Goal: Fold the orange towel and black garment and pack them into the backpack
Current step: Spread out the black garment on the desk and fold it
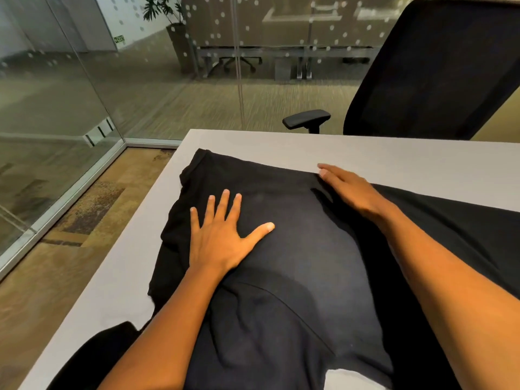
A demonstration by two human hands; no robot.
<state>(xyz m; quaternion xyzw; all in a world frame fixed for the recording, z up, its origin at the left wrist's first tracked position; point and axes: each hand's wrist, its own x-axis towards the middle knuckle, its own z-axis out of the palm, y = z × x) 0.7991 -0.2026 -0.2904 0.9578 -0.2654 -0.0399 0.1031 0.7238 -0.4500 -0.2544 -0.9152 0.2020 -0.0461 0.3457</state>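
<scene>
Taking the grey table [365, 153] as the landmark, the glass wall [56, 108] stands well off its left edge, with patterned carpet [70, 263] between the two, and a potted plant [171, 21] shows far beyond the table's far-left corner, behind the glass. On the table's left half the black garment [295, 249] lies spread out, its bunched left portion reaching close to the table's left edge and its fabric running toward the near edge. The left hand [216, 235] rests palm down on the garment's left part, fingers straight and fanned, thumb stretched out to the right, gripping nothing. A little further right and nearer the table's far side, the right hand [349, 190] lies flat on the garment's far edge, fingers straight and pointing left, the fingertips just at the line where black cloth meets bare table; it pinches nothing that can be seen. More black fabric extends under and beyond the right forearm toward the table's right side. Behind the table's far edge, to the right, stands a black office chair [439, 68], its armrest [306, 119] just above the tabletop's rim.
</scene>
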